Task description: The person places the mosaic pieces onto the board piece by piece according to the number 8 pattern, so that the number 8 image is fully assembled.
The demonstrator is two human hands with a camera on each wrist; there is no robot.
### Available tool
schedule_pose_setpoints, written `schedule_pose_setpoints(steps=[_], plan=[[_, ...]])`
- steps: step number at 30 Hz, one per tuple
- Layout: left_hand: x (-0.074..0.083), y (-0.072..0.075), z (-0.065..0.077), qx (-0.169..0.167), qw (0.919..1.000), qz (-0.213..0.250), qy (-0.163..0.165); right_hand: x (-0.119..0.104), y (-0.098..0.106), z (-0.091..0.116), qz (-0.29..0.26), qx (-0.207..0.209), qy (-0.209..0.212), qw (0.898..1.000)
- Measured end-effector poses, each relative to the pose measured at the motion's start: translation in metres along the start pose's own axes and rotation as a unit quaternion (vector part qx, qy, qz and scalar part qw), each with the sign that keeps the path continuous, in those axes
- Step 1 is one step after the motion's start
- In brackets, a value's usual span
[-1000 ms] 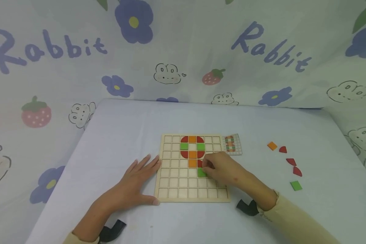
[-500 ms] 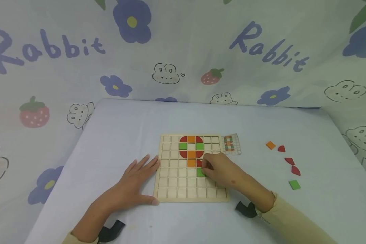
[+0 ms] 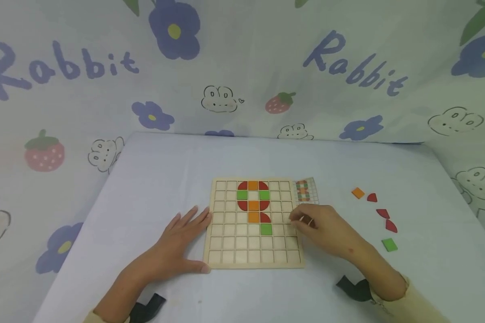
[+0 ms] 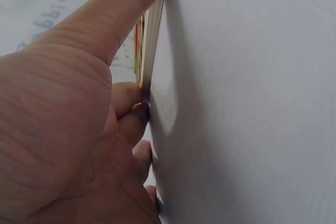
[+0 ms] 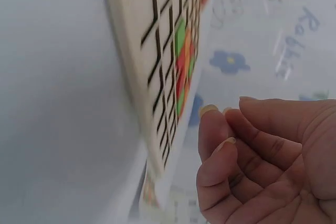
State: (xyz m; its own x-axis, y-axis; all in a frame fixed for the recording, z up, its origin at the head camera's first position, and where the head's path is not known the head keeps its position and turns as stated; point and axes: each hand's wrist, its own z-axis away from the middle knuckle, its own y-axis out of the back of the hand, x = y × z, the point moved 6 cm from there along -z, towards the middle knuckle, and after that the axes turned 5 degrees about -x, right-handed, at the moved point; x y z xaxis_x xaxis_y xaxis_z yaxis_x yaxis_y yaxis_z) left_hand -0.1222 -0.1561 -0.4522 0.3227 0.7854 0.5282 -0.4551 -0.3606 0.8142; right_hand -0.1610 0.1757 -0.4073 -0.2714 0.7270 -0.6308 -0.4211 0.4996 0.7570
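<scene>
A square wooden grid board lies flat on the table. Red quarter-round, orange and green square tiles fill some cells in its upper middle, and a green square tile sits below the red one. My left hand is spread beside the board, thumb and fingertips at its left edge; the left wrist view has the thumb along the board's side. My right hand hovers over the board's right edge. In the right wrist view, that hand's loosely bent fingers stand apart from the thumb and hold nothing.
A printed pattern card lies against the board's upper right, partly behind my right hand. Loose tiles lie further right: an orange square, several red quarter-rounds and a green square. A patterned cloth hangs behind the table.
My right hand has let go of the green tile and moved right to the board's edge, uncovering the red and green tiles. My left hand has stayed in place.
</scene>
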Motion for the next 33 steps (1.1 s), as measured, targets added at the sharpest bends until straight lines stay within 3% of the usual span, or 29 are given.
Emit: schedule_pose_setpoints(steps=[5, 10, 13, 16, 19, 33], plan=[[0.001, 0.0, -0.001, 0.001, 1.0, 0.001, -0.004, 0.039, 0.038, 0.03, 0.035, 0.063, -0.025, 0.997], [0.001, -0.001, -0.002, 0.003, 1.0, 0.002, -0.005, 0.092, 0.073, 0.062, 0.094, 0.112, -0.058, 0.988], [0.001, -0.001, -0.001, -0.001, 1.0, 0.002, -0.003, 0.126, 0.084, 0.079, 0.116, 0.099, -0.112, 0.982], [0.001, -0.001, -0.001, -0.002, 1.0, 0.0, -0.002, 0.152, 0.087, 0.09, 0.125, 0.058, -0.172, 0.975], [0.001, 0.0, -0.001, -0.002, 1.0, -0.004, -0.003, 0.163, 0.086, 0.097, 0.135, 0.035, -0.197, 0.97], [0.0, -0.002, -0.001, -0.006, 1.0, 0.001, 0.001, 0.193, 0.086, 0.102, 0.091, 0.031, -0.284, 0.954]])
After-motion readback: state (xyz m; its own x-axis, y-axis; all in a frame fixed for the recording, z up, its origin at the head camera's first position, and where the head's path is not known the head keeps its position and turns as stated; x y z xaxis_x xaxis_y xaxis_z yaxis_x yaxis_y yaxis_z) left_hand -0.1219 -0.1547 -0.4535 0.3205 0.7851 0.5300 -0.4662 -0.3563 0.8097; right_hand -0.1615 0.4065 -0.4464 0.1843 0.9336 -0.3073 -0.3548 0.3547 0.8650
